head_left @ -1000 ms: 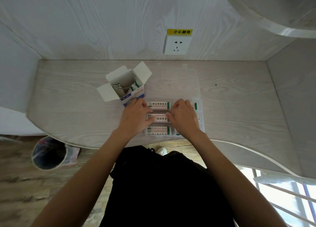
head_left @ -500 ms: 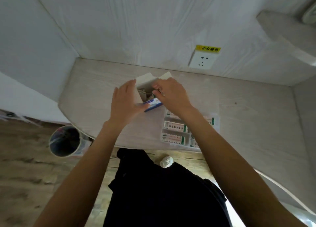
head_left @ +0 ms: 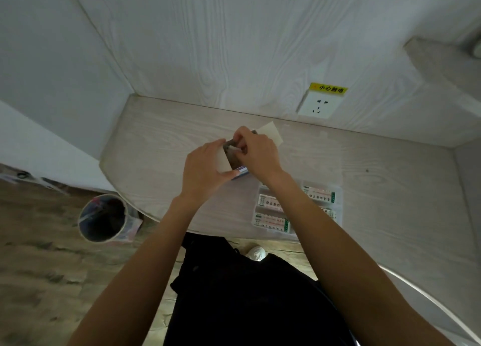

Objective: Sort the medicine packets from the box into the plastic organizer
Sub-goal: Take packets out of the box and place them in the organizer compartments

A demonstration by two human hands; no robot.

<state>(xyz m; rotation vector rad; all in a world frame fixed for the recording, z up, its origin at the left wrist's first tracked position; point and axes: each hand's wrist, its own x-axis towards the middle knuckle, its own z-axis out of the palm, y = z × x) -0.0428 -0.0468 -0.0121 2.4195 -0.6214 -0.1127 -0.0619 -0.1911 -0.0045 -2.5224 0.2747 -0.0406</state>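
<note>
- Your left hand (head_left: 205,168) grips the open cardboard box (head_left: 235,160) on the pale wood-grain surface (head_left: 161,147); your right hand (head_left: 256,153) pinches a thin packet (head_left: 235,149) at its mouth.
- Several flat printed medicine packets (head_left: 272,219) already lie in the clear plastic organizer (head_left: 335,189) beside the box.
- Sorting looks partly done, judging by the packet not yet out of the box.

Your passage left of the box (head_left: 240,167): open bench (head_left: 161,147). Right of it: the plastic organizer (head_left: 335,192) near the front edge blocks you; bare bench lies beyond. Box mouth: taken up by both hands. Rear: wall with socket (head_left: 318,106).
</note>
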